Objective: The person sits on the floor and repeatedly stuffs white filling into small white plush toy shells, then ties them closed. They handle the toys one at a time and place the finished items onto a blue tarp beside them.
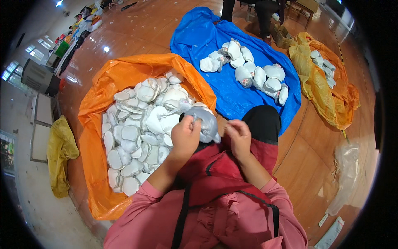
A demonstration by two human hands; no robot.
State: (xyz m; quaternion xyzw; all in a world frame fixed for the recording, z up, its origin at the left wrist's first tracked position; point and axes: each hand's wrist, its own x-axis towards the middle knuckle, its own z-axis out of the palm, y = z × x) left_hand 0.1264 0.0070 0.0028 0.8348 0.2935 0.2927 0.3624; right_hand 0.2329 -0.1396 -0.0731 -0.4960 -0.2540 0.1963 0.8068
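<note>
Over my lap, my left hand [186,136] is closed round the gathered part of a thin, see-through plastic bag [207,122], which bulges with something pale inside. Just to its right, apart from the bag, my right hand [240,139] is pinched, thumb against fingers; anything between the fingertips is too small to make out. Left of my hands lies a big heap of white rounded pads [143,133], stacked loosely inside a wide orange sack [93,93] with its sides folded down.
Ahead, several bagged white bundles [234,50] lie on a blue sheet [190,35]. Farther right, a yellow-orange sack [315,91] holds more pale bundles. A person's dark-clad legs [265,18] show beyond, near a cardboard box [283,36]. Clear plastic [346,172] lies on the floor at right.
</note>
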